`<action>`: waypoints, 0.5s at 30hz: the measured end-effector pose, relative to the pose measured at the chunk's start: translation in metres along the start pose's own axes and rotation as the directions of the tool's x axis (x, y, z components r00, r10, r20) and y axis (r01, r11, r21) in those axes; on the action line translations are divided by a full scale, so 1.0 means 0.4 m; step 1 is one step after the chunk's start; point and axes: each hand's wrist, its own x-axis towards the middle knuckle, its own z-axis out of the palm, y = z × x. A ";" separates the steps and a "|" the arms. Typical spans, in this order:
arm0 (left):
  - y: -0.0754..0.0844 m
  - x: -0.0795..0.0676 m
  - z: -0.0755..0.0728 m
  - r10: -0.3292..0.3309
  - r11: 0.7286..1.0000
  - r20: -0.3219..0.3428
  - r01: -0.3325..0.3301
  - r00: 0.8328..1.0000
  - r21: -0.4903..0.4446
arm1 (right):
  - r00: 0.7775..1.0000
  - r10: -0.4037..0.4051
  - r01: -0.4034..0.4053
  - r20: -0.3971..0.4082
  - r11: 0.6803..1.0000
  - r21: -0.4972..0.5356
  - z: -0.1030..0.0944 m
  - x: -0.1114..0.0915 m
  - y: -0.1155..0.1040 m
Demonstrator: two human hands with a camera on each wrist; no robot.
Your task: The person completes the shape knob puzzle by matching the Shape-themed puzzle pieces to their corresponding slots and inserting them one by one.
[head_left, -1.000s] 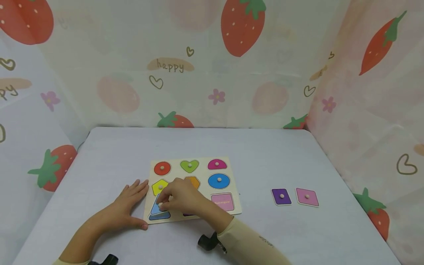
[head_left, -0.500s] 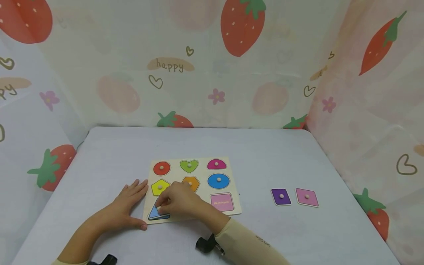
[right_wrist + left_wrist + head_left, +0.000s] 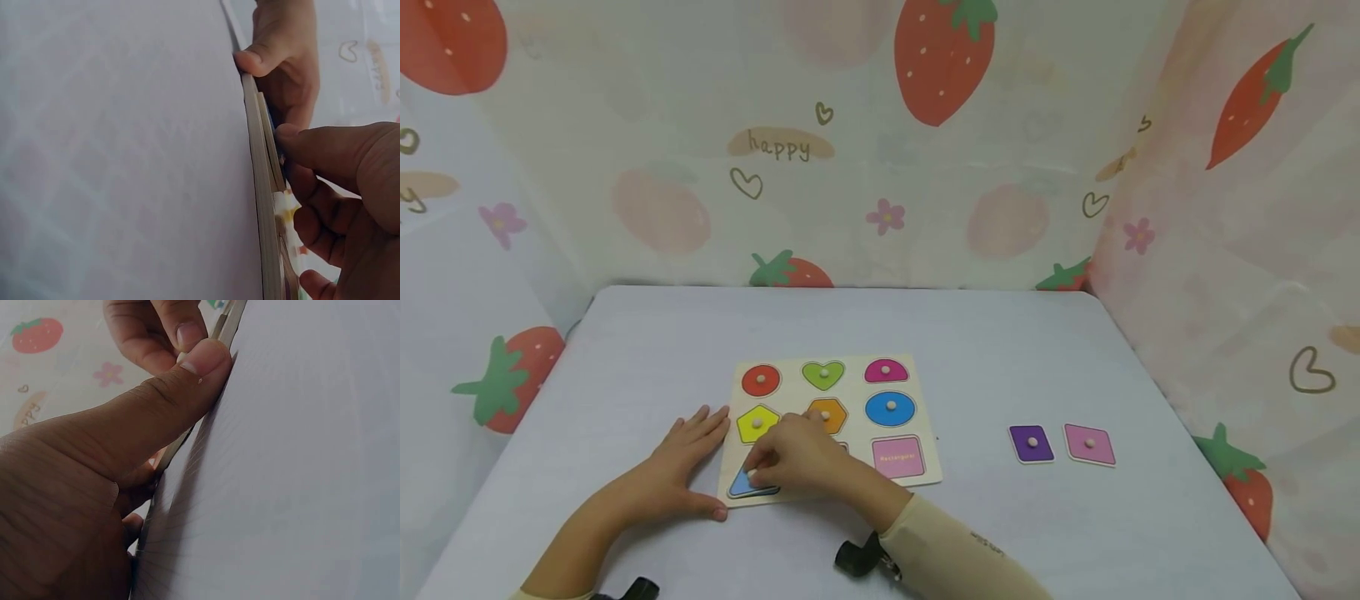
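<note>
- Just now, the blue triangle [image 3: 740, 485] has slid down over its slot [image 3: 760, 493] in the board [image 3: 792, 379], so it looks nearly seated
- Right hand [image 3: 805, 454]: fingers pinch its knob [image 3: 752, 474]
- Left hand [image 3: 683, 467]: fingers extended along the board's edge
- Board: 6 knobbed pieces [image 3: 877, 408] in place; pink slot [image 3: 898, 468] shows its label
- Tabletop [image 3: 1000, 533]: purple piece [image 3: 1024, 452], pink piece [image 3: 1088, 452]

Head view looks forward and down; low, close wrist views share the board [image 3: 854, 393].

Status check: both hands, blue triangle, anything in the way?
Left hand against left edge of puzzle board; right hand pinching knob of blue triangle. Triangle not flush with board. No obstruction visible.
</note>
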 end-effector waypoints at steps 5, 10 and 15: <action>-0.009 0.002 0.004 0.004 1.000 0.000 -0.004 1.000 0.004 | 1.000 -0.004 0.004 0.002 1.000 -0.028 0.002 0.003 -0.003; -0.009 0.003 0.003 0.001 1.000 0.002 -0.001 1.000 0.006 | 1.000 0.002 -0.002 0.003 0.999 -0.039 0.006 0.005 -0.007; -0.005 0.001 0.001 0.005 1.000 0.005 -0.006 1.000 0.002 | 1.000 0.005 -0.005 0.005 0.999 -0.049 0.008 0.008 -0.009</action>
